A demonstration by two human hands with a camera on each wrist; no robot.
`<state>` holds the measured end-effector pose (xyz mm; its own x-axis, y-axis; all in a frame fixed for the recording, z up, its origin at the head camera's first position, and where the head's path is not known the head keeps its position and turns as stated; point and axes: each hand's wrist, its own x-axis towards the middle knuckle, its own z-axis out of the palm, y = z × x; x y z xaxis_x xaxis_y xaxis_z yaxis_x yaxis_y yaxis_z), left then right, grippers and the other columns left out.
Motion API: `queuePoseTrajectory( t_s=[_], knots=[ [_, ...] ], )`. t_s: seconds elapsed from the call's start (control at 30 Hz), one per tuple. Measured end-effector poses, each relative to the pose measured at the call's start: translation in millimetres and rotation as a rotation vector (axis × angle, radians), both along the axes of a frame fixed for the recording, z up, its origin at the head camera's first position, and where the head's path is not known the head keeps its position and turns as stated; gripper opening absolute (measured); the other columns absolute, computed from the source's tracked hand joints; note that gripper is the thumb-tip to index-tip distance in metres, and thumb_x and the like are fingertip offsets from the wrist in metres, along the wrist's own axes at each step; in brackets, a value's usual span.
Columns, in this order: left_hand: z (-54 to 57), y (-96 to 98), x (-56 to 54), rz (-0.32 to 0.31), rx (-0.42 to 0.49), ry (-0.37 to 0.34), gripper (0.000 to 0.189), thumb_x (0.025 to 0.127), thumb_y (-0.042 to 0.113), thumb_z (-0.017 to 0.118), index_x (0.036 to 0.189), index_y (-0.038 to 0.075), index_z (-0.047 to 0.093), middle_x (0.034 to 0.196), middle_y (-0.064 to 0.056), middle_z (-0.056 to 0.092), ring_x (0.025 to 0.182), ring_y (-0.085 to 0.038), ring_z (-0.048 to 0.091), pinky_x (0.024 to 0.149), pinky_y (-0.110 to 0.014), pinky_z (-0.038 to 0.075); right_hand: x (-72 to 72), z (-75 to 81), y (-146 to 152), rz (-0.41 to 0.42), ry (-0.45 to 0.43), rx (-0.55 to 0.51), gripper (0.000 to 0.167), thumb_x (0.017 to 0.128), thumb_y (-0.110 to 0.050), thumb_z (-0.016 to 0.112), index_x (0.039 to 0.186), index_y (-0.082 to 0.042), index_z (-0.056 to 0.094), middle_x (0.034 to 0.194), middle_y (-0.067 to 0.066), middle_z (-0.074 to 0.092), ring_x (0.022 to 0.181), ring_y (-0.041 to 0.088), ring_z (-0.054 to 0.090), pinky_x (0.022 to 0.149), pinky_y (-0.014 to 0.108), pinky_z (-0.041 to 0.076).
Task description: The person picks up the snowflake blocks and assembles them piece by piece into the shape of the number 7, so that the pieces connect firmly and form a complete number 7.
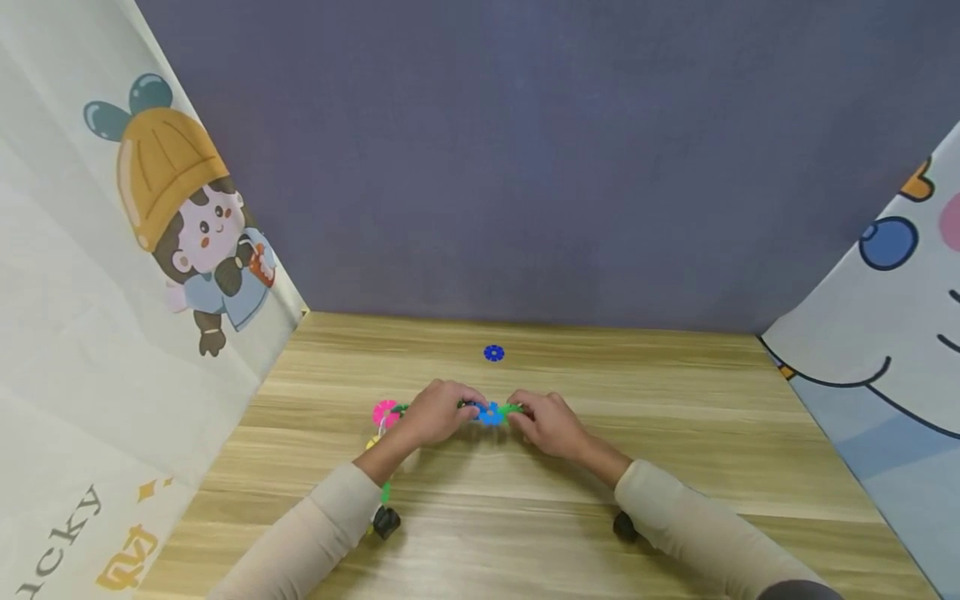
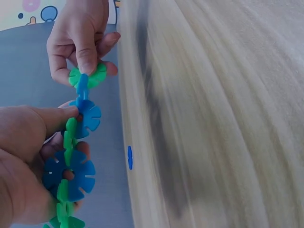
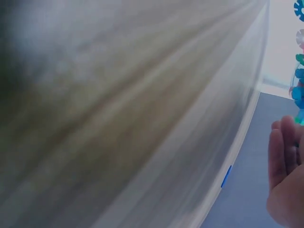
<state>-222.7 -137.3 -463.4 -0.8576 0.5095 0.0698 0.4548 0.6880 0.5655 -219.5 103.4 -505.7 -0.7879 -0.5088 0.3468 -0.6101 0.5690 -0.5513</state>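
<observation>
A chain of interlocking flower-shaped plastic discs (image 2: 89,118), mostly blue and green in the left wrist view, is held above the wooden table. My left hand (image 1: 435,414) grips it partway along, with the thumb near a light blue disc (image 1: 491,415). At the chain's right end, my right hand (image 1: 553,425) pinches a green disc (image 2: 97,76) that touches a blue one. Past my left hand, the chain bends at a pink disc (image 1: 385,412) and runs toward me, partly hidden by the left forearm. In the right wrist view, my right hand (image 3: 287,175) shows only in part.
A loose dark blue disc (image 1: 493,353) lies on the wooden table (image 1: 675,500), beyond both hands. A grey-blue panel (image 1: 525,167) rises at the back edge, and printed cartoon sheets flank the table. Small black objects (image 1: 387,522) show beside the forearms.
</observation>
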Motion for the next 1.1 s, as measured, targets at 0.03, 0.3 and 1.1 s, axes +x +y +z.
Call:
queuePoseTrajectory(
  t_s=[0.03,0.3,1.1],
  knots=[
    [0.8,0.4,-0.3,0.002,0.005,0.003,0.016,0.097,0.02,0.07,0.109,0.021,0.08,0.111,0.003,0.078,0.076,-0.006,0.058,0.081,-0.032,0.054,0.4,-0.1,-0.5,-0.006,0.002,-0.015,0.004,0.095,-0.014,0.071,0.098,-0.013,0.068,0.064,-0.001,0.072,0.049,-0.011,0.052,0.045,0.015,0.044],
    [0.9,0.6,-1.5,0.01,0.049,-0.024,0.016,0.095,0.019,0.072,0.109,0.02,0.08,0.11,0.001,0.079,0.061,-0.004,0.046,0.074,-0.028,0.049,2.1,-0.2,-3.3,-0.029,-0.009,-0.055,0.004,0.096,-0.014,0.071,0.097,-0.012,0.068,0.071,0.005,0.075,0.05,-0.009,0.053,0.045,0.017,0.047],
    [-0.2,-16.3,-0.6,0.002,0.061,-0.147,0.015,0.098,0.02,0.069,0.109,0.022,0.079,0.109,0.004,0.078,0.07,-0.006,0.055,0.075,-0.028,0.049,-14.5,11.2,-3.1,0.12,-0.13,0.124,0.021,0.094,-0.015,0.073,0.113,-0.01,0.063,0.088,0.005,0.077,0.069,0.001,0.067,0.062,0.019,0.055]
  ],
)
